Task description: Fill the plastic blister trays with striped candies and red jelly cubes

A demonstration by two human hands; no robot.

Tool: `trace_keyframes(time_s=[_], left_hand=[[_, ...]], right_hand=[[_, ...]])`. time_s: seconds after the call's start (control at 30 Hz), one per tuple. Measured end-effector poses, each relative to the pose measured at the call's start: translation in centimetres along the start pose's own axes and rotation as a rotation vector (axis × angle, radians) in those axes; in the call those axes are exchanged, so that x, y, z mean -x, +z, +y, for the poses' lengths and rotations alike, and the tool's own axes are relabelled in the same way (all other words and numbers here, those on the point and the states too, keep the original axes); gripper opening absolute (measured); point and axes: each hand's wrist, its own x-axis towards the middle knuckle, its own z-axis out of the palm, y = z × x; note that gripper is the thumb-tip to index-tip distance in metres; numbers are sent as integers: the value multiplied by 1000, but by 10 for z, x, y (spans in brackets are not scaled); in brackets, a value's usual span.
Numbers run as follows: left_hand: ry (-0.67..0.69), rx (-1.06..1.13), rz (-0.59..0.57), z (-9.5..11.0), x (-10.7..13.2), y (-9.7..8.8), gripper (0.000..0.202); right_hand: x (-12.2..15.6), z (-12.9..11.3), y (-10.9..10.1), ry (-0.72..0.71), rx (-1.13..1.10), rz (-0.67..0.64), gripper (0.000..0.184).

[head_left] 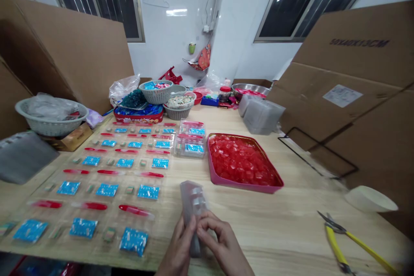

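Observation:
Both hands grip a stack of clear plastic blister trays [190,192], held on edge above the front middle of the table. My left hand [177,243] is closed round its left side. My right hand [223,241] has its thumb and fingers pinched at the stack's right edge. To the left lie rows of open clear trays, each with a red pen-like tool [134,210], a blue packet [133,241] and a small greenish block [109,235]. Behind my hands stand filled clear cases [190,148]. A red tray [220,180] of red translucent pieces sits right of them.
Yellow-handled scissors or pliers [333,241] and a tape roll [371,198] lie at the right. Large cardboard boxes [362,73] flank the table. Baskets [157,94], a metal bowl [250,88] and stacked clear trays [263,116] stand at the back. A black wire frame [320,142] leans right.

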Motion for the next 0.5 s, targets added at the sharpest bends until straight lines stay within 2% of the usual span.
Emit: trace_keyframes(time_s=[0.13, 0.23, 0.37, 0.5], left_hand=[[-8, -71, 65, -10, -3, -13, 56], [19, -160, 52, -11, -1, -15, 52], [1, -297, -68, -7, -3, -4, 54], [-71, -463, -216, -11, -13, 9, 64]], right_hand=[[1, 0, 0, 28, 20, -12, 32], [0, 1, -5, 4, 93, 26, 30], [3, 9, -25, -51, 336, 144, 22], [22, 25, -57, -20, 681, 244, 13]])
